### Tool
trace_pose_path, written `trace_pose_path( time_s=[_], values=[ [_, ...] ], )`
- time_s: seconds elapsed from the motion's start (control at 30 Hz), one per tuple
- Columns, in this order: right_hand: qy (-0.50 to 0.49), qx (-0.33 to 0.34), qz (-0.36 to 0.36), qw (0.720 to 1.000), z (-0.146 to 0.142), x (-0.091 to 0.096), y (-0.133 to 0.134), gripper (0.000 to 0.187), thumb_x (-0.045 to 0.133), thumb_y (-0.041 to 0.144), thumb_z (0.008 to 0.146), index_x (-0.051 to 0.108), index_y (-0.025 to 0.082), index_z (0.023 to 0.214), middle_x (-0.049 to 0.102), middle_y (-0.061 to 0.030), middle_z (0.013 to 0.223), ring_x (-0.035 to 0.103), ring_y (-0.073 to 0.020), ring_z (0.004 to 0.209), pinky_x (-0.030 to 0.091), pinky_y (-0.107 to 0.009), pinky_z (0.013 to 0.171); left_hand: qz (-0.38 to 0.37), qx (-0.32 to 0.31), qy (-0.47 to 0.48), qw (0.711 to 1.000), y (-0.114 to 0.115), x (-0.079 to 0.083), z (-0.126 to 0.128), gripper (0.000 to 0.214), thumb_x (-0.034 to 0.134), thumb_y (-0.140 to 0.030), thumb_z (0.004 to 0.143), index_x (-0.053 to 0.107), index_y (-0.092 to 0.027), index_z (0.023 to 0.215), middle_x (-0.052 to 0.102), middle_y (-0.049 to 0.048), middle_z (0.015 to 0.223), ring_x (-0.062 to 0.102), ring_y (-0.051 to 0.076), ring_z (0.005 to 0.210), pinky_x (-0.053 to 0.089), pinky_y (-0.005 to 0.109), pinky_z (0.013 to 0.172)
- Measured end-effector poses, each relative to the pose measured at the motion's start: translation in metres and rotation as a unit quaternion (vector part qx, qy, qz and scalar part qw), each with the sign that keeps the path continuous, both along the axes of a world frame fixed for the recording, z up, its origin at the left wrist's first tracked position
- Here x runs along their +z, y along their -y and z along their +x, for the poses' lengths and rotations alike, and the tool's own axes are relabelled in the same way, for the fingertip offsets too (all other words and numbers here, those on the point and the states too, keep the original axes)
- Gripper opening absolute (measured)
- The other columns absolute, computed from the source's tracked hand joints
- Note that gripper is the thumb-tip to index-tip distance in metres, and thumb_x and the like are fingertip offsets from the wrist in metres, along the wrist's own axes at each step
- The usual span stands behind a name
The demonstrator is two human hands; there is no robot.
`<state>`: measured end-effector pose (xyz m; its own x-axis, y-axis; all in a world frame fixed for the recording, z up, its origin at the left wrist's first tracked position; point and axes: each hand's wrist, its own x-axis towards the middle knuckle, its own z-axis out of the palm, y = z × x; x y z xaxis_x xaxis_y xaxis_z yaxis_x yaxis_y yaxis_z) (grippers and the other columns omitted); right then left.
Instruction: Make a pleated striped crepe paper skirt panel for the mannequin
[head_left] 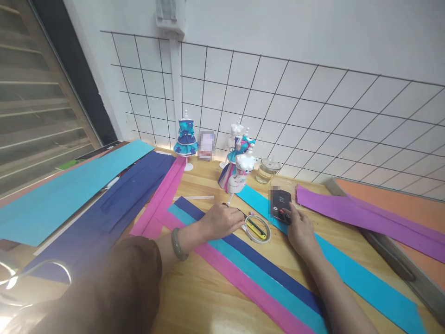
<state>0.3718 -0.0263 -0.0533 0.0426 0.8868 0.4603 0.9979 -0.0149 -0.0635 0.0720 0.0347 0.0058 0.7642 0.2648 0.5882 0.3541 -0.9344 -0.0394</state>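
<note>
My right hand (302,229) touches the phone (281,202), which sits over the bright blue strip (361,273), fingers partly bent. My left hand (222,220) is curled just beside the tape roll (259,241); I cannot tell whether either hand grips anything.

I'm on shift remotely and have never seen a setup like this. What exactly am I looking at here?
There is no machine here: a person works bare-handed, seen through a camera worn on their head, looking forward and down. The left hand, with a bangle at its wrist, is beside a white ring; whether it holds anything is hard to tell. The right hand touches a phone. On the wooden table lie coloured strips, and small dress forms stand near the wall.
</note>
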Motion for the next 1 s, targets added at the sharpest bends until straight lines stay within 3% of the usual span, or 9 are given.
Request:
trace_pose_path(
  time_s=[0.27, 0.43, 0.5, 0.57, 0.63, 0.7, 0.83, 1.0],
  values=[
    [-0.028, 0.001, 0.007, 1.000, -0.004, 0.003, 0.001, 0.080, 0.033, 0.002, 0.065, 0.012, 0.018, 0.140, 0.060, -0.0098, 0.112, 0.044, -0.0288, 0.109, 0.040, -0.050, 0.083, -0.003, 0.001, -0.005, 1.000, 0.000, 0.000, 0.000, 0.024, 0.039, -0.031, 0.089, 0.053, -0.017, 0.074, 0.060, -0.0008, 0.066, 0.057, 0.011, 0.060, 0.033, 0.025, 0.052],
    [-0.131, 0.020, 0.035, 0.991, -0.026, 0.026, 0.013, 0.056, 0.036, 0.014, 0.077, 0.030, 0.018, 0.132, 0.061, -0.0093, 0.108, 0.050, -0.0254, 0.106, 0.041, -0.045, 0.086, -0.007, 0.000, -0.008, 1.000, 0.000, -0.001, 0.000, 0.024, 0.040, -0.030, 0.089, 0.053, -0.017, 0.074, 0.060, -0.0003, 0.066, 0.057, 0.011, 0.061, 0.033, 0.025, 0.051],
    [-0.201, 0.042, -0.009, 0.979, -0.044, 0.039, 0.020, 0.044, 0.038, 0.024, 0.081, 0.040, 0.022, 0.125, 0.061, -0.0074, 0.109, 0.053, -0.0232, 0.103, 0.044, -0.041, 0.084, -0.005, 0.004, -0.008, 1.000, 0.000, -0.001, 0.000, 0.024, 0.040, -0.031, 0.089, 0.052, -0.017, 0.074, 0.060, -0.0004, 0.066, 0.057, 0.011, 0.060, 0.033, 0.025, 0.052],
    [-0.250, 0.095, -0.100, 0.958, -0.067, 0.053, 0.026, 0.037, 0.039, 0.033, 0.084, 0.046, 0.024, 0.120, 0.060, -0.0062, 0.111, 0.054, -0.0219, 0.104, 0.044, -0.038, 0.084, -0.003, 0.006, -0.008, 1.000, -0.001, -0.002, 0.000, 0.025, 0.039, -0.031, 0.089, 0.053, -0.017, 0.073, 0.060, -0.0003, 0.065, 0.057, 0.011, 0.060, 0.033, 0.025, 0.052],
    [-0.263, 0.150, -0.163, 0.939, -0.090, 0.064, 0.031, 0.039, 0.042, 0.037, 0.084, 0.046, 0.025, 0.121, 0.059, -0.0063, 0.113, 0.053, -0.0214, 0.105, 0.044, -0.036, 0.085, 0.002, 0.007, -0.007, 1.000, 0.000, -0.001, 0.000, 0.025, 0.039, -0.030, 0.089, 0.053, -0.017, 0.073, 0.060, -0.0003, 0.066, 0.057, 0.011, 0.061, 0.034, 0.025, 0.054],
    [-0.242, 0.166, -0.175, 0.940, -0.109, 0.070, 0.031, 0.040, 0.047, 0.038, 0.081, 0.048, 0.025, 0.119, 0.061, -0.0065, 0.108, 0.056, -0.0219, 0.099, 0.045, -0.035, 0.080, 0.010, 0.002, 0.001, 1.000, 0.001, 0.001, 0.000, 0.025, 0.038, -0.030, 0.089, 0.054, -0.017, 0.074, 0.060, -0.0004, 0.066, 0.057, 0.011, 0.061, 0.034, 0.025, 0.055],
    [-0.193, 0.139, -0.141, 0.961, -0.126, 0.062, 0.025, 0.031, 0.052, 0.035, 0.077, 0.052, 0.021, 0.105, 0.066, -0.0059, 0.086, 0.060, -0.0221, 0.080, 0.046, -0.033, 0.068, 0.034, -0.018, 0.049, 0.998, 0.004, 0.007, -0.001, 0.025, 0.039, -0.027, 0.089, 0.055, -0.016, 0.073, 0.060, -0.0014, 0.064, 0.056, 0.009, 0.060, 0.033, 0.025, 0.052],
    [-0.325, 0.050, -0.090, 0.940, -0.121, 0.055, 0.021, 0.027, 0.047, 0.037, 0.081, 0.046, 0.022, 0.103, 0.069, -0.0051, 0.082, 0.063, -0.0195, 0.068, 0.046, -0.030, 0.060, 0.100, -0.035, 0.088, 0.990, 0.006, 0.009, -0.004, 0.021, 0.044, -0.027, 0.087, 0.054, -0.017, 0.071, 0.059, -0.0014, 0.059, 0.054, 0.009, 0.057, 0.031, 0.025, 0.050]
  ],
)
